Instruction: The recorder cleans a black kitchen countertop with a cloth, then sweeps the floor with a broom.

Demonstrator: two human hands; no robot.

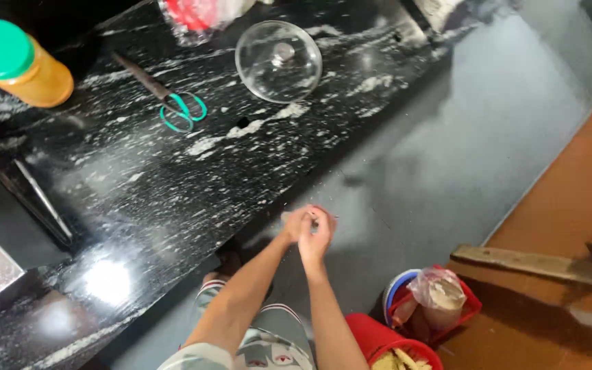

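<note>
So right now I'm standing at the edge of the black marble-pattern countertop (173, 185) with both hands brought together out in front of me, over the grey floor (460, 137) just past the counter's edge. As best I can judge, I'm at the fiddly bit, pinching and working at some small thin thing (314, 218) between my fingertips, pale and maybe a bit of plastic or wrapper; it's too small and blurry to say what it is. My left hand (294, 223) is curled nearly closed with the fingertips nipping at it, and my right hand (318, 236) is cupped against the left, fingers bent in and touching the same bit. So both are pretty much closed, pressed together, clamped on that scrap and nothing else. Whatever comes after this, I reckon it needs a fine fingertip grip rather than any force, since the piece is tiny and easy to drop on the floor. Up on the counter, well away from my hands, there's a round glass lid (278, 61) with a knob lying flat, a pair of scissors (166, 96) with teal handles left of it, and an orange jar with a green cap (18, 65) at the far left corner. Down by my feet on the right are a red bucket (385, 346) and a red basket (433, 305) with a plastic bag in it.
</note>
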